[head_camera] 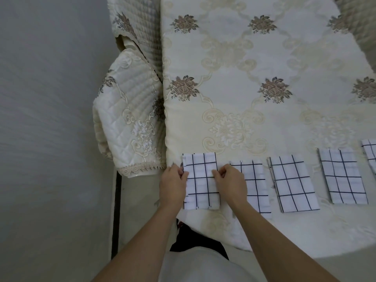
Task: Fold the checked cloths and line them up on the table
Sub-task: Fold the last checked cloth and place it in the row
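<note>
Both grips are holding the folded cloth: left hand and right hand pinching its sides, probably aligning it with the row on the desk.

Five white cloths with dark check lines, each folded into a flat rectangle, lie in a row on the table.

- First cloth: at 6 o'clock in view. The left hand pinches its 9 o'clock edge and the right hand its 3 o'clock edge.
- Second cloth, third cloth, fourth cloth: spaced in turn toward 3 o'clock.
- Fifth cloth: cut off by the frame edge.

Quilted chair cover, grey floor
</note>
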Tool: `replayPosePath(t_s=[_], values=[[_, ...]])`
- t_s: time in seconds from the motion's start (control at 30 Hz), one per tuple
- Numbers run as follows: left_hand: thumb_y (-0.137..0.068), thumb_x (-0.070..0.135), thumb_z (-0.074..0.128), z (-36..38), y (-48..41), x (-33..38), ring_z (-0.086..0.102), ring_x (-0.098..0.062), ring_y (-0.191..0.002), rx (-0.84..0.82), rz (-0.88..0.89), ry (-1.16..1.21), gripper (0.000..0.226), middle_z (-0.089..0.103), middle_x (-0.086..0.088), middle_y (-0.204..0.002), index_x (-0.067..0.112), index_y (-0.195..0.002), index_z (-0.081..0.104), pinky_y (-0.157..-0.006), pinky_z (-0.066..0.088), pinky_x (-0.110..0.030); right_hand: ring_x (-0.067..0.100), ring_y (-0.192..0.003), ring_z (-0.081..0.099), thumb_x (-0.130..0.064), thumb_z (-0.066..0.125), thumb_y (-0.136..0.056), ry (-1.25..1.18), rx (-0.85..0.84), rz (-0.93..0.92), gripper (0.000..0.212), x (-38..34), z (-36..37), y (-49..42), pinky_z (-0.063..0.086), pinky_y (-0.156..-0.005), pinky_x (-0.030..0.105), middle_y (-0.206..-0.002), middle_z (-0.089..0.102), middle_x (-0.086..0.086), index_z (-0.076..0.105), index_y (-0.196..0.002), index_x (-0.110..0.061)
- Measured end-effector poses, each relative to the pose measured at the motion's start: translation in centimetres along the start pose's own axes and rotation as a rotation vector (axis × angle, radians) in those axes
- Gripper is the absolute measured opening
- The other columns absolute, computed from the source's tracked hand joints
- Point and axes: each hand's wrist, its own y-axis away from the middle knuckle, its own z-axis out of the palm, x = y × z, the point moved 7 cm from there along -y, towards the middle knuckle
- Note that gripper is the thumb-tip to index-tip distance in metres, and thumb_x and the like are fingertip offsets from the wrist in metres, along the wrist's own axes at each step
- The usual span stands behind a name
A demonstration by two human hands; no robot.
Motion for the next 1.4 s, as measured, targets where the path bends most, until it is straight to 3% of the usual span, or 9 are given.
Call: replayPosePath(t_s=[0.17,0.3,0.43,0.53,0.6,0.67,0.77,0.97,1.4], values=[[-0.091,0.024,0.068,-0.5,0.2,0.0,0.056,-0.02,-0.083,0.001,0.03,0.004,0.016,0.06,0.0,-0.087,0.015,-0.086,0.056,-0.071,0.046,-0.036,0.004,-0.066,0.054,-0.038,0.058,-0.097,0.004,0.056,-0.006,0.022,-0.2,-0.6,0.5,0.041,-0.055,0.027,-0.073,0.058,-0.011,0.058,-0.081,-0.022],[-0.092,0.025,0.067,-1.8,1.5,0.9,0.052,-0.013,-0.08,0.002,0.18,-0.028,0.014,0.056,0.005,-0.088,0.017,-0.093,0.056,-0.066,0.039,-0.027,0.006,-0.065,0.055,-0.034,0.056,-0.097,0.012,0.089,-0.085,0.02,-0.8,-2.1,1.4,0.046,-0.054,0.029,-0.072,0.059,-0.011,0.058,-0.083,-0.021],[-0.084,0.02,0.075,-2.1,4.8,2.3,0.054,-0.018,-0.088,0.02,0.597,-0.206,0.019,0.057,0.002,-0.095,0.015,-0.095,0.061,-0.068,0.043,-0.023,0.011,-0.07,0.056,-0.028,0.056,-0.096,0.117,0.103,-0.324,0.015,-1.1,-3.6,2.7,0.049,-0.057,0.032,-0.078,0.058,-0.009,0.058,-0.084,-0.02],[-0.078,0.028,0.078,-1.3,6.4,1.6,0.055,-0.02,-0.103,-0.012,0.713,-0.314,0.032,0.057,0.0,-0.11,0.018,-0.105,0.063,-0.072,0.054,-0.034,0.017,-0.08,0.057,-0.022,0.066,-0.089,0.309,0.189,-0.661,0.006,-0.8,-3.8,4.9,0.047,-0.05,0.029,-0.089,0.058,-0.005,0.063,-0.092,-0.018],[-0.077,0.035,0.078,-0.4,6.9,0.7,0.053,-0.024,-0.121,-0.077,0.728,-0.375,0.047,0.055,-0.003,-0.129,0.02,-0.118,0.06,-0.085,0.056,-0.039,0.022,-0.093,0.062,-0.021,0.073,-0.082,0.408,0.161,-0.843,0.025,-0.2,-2.6,6.3,0.054,-0.059,0.031,-0.105,0.062,0.0,0.065,-0.105,-0.016],[-0.075,0.04,0.081,0.4,7.4,0.0,0.051,-0.029,-0.13,-0.124,0.723,-0.437,0.061,0.053,-0.005,-0.14,0.02,-0.128,0.059,-0.093,0.054,-0.041,0.028,-0.117,0.061,-0.027,0.078,-0.079,0.504,0.105,-0.946,0.048,0.5,-0.8,7.3,0.057,-0.085,0.037,-0.126,0.062,0.008,0.061,-0.122,-0.013],[-0.07,0.039,0.087,1.4,7.5,-0.4,0.057,-0.032,-0.125,-0.148,0.706,-0.467,0.069,0.057,-0.008,-0.14,0.017,-0.13,0.061,-0.09,0.057,-0.042,0.028,-0.138,0.046,-0.037,0.074,-0.086,0.592,0.05,-0.98,0.065,1.5,1.5,7.6,0.046,-0.108,0.041,-0.148,0.05,0.012,0.051,-0.141,-0.011],[-0.065,0.03,0.092,2.1,7.2,-0.4,0.06,-0.034,-0.12,-0.083,0.729,-0.465,0.064,0.062,-0.012,-0.134,0.012,-0.122,0.068,-0.093,0.056,-0.042,0.029,-0.139,0.046,-0.031,0.032,-0.098,0.622,0.02,-0.964,0.055,2.1,3.4,7.5,0.048,-0.106,0.044,-0.15,0.047,0.015,0.049,-0.144,-0.006],[-0.072,0.039,0.084,1.5,7.5,0.6,0.053,-0.028,-0.125,0.05,0.759,-0.43,0.058,0.059,-0.008,-0.136,0.016,-0.122,0.066,-0.1,0.048,-0.041,0.029,-0.141,0.043,-0.034,0.037,-0.1,0.566,0.035,-0.925,0.055,2.3,1.1,7.5,0.042,-0.112,0.042,-0.152,0.045,0.015,0.046,-0.145,-0.005]])
